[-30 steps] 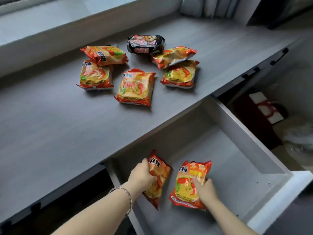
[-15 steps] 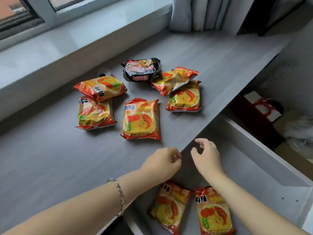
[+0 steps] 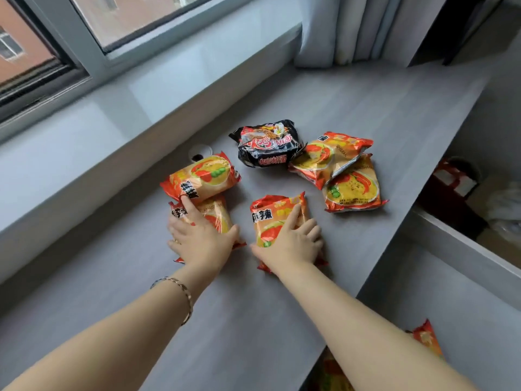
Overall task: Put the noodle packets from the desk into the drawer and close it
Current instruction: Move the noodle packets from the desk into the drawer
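Observation:
Several orange noodle packets and one black packet [image 3: 266, 145] lie on the grey desk [image 3: 112, 292]. My left hand [image 3: 201, 239] lies flat on an orange packet [image 3: 217, 214] at the left, fingers spread around it, with another packet [image 3: 203, 177] just behind. My right hand [image 3: 290, 244] presses on the middle orange packet [image 3: 277, 218]. Two more orange packets [image 3: 329, 158] [image 3: 353, 187] overlap at the right. The open drawer [image 3: 451, 292] is at the lower right; two packets inside [image 3: 425, 337] are mostly hidden by my right arm.
A window sill [image 3: 141, 103] and window run along the back of the desk, with a curtain [image 3: 346, 29] at the far end. A small round sticker [image 3: 200, 152] lies near the sill. A red bag [image 3: 448, 184] stands on the floor at the right.
Both hands have left the two packets in the drawer, risen over the desk edge and come down on two orange packets on the desk. The view has tilted up.

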